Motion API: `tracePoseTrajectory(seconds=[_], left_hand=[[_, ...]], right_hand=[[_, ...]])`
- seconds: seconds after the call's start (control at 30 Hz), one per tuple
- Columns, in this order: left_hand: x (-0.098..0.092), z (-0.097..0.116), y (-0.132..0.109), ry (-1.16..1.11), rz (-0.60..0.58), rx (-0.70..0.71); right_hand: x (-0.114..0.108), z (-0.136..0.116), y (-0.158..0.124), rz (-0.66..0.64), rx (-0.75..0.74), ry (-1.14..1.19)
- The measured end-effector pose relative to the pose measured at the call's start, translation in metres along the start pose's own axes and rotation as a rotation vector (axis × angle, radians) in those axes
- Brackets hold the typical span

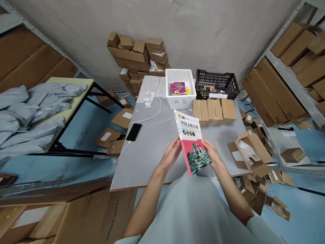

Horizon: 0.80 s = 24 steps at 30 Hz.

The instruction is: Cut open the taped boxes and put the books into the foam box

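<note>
A book [192,142] with a white and red cover and Chinese lettering is held up in front of me, above the near edge of the table. My left hand [173,152] grips its spine side, and my right hand [210,150] grips the opposite edge with the thumb on the cover. Beyond it stands a white foam box [180,102] with purple and yellow books [178,88] inside. Right of that box is a black plastic crate [215,81] with some items in it. Closed small cardboard boxes [214,110] sit in a row before the crate.
On the grey table [149,156] lie a black phone [134,132] and a white power strip [149,97] with cables. An open carton [250,152] is at the right edge. Grey parcels [33,112] cover a side table at left. Cartons [139,57] are stacked behind.
</note>
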<state>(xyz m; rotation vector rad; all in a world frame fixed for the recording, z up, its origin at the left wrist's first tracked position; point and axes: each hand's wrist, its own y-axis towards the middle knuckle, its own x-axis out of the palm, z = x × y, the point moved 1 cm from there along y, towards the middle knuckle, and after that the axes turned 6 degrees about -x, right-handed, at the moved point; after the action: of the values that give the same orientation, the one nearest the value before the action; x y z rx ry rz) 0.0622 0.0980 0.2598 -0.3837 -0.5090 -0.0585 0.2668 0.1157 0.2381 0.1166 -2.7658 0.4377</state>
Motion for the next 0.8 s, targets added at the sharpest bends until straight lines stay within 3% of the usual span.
tracePoseTrajectory(seconds=[0.1,0.17,0.33,0.47,0.6,0.8], left_hand=[[0.014,-0.022,0.011,-0.097,-0.146,-0.135],[0.018,-0.034,0.016,-0.160,-0.181,-0.198],[0.014,-0.045,0.020,-0.214,-0.056,-0.211],[0.001,-0.029,0.016,-0.138,0.065,-0.124],[-0.014,-0.004,0.007,0.017,0.163,-0.020],[-0.020,0.014,-0.002,0.179,0.202,0.056]], right_hand=[[0.015,0.017,-0.005,-0.054,0.073,0.076],[0.024,0.025,-0.009,-0.059,0.111,0.126],[0.025,0.024,-0.017,-0.152,0.120,0.070],[-0.004,-0.004,-0.021,-0.155,0.027,-0.137],[-0.035,-0.032,-0.021,-0.113,-0.015,-0.166],[-0.031,-0.030,-0.021,-0.146,-0.047,-0.215]])
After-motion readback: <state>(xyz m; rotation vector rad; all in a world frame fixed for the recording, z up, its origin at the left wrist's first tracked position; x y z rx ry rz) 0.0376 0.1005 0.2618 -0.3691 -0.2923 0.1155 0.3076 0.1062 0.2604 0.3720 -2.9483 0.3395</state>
